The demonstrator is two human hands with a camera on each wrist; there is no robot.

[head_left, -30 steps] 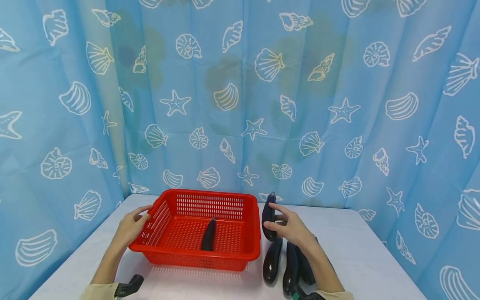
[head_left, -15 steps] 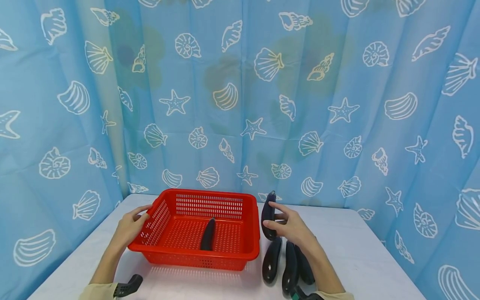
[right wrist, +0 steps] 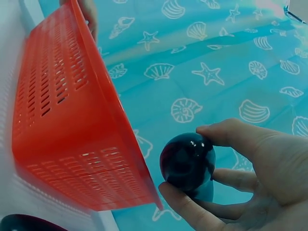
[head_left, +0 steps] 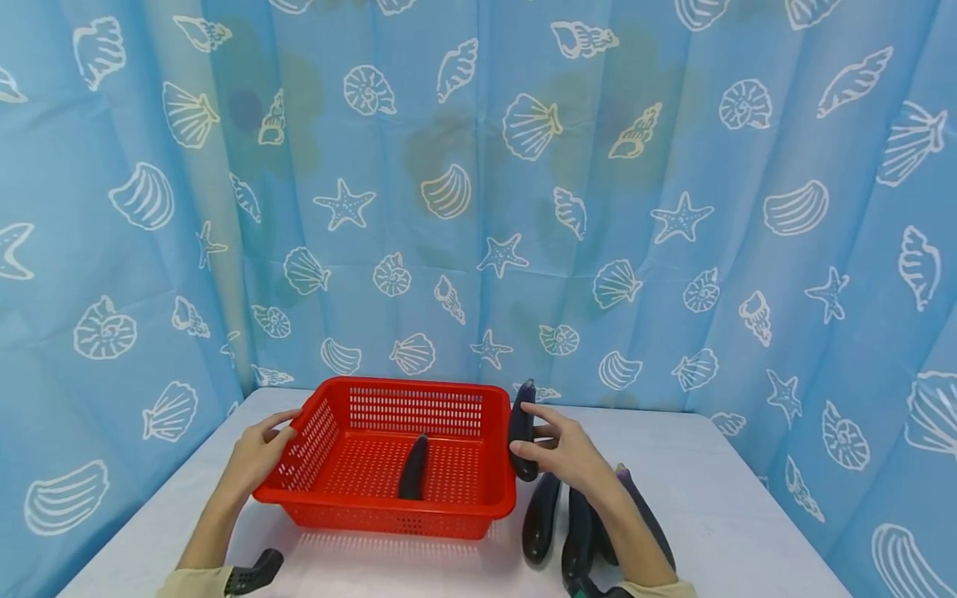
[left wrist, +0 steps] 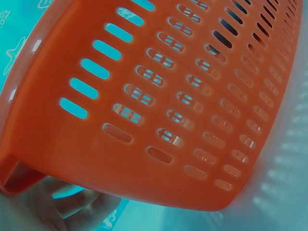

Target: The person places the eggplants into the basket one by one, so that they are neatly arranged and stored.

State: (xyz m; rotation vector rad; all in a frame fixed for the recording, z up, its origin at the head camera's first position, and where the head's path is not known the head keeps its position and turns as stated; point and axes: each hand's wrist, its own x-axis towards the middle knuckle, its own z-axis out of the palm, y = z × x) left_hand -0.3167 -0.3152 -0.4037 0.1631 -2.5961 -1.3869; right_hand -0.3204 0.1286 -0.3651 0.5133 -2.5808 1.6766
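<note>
In the head view my right hand point(head_left: 561, 444) pinches a dark purple eggplant point(head_left: 522, 432), held upright right at the basket's right rim. The right wrist view shows the rounded end of this eggplant point(right wrist: 187, 161) between thumb and fingers. My left hand point(head_left: 257, 453) grips the left rim of the red plastic basket point(head_left: 389, 513). Seen from the left wrist, its fingers point(left wrist: 86, 204) curl at the edge of the slotted wall, partly hidden by it. Inside the basket lies one eggplant point(head_left: 414, 469).
Several more eggplants, among them one point(head_left: 542, 519) close to the basket and one point(head_left: 646, 519) beyond the right forearm, lie on the white table point(head_left: 733, 515). A blue curtain point(head_left: 478, 208) printed with shells hangs behind and along the sides.
My right hand has carried its eggplant a little to the left, up to the basket's right rim. The left hand keeps its place on the basket.
</note>
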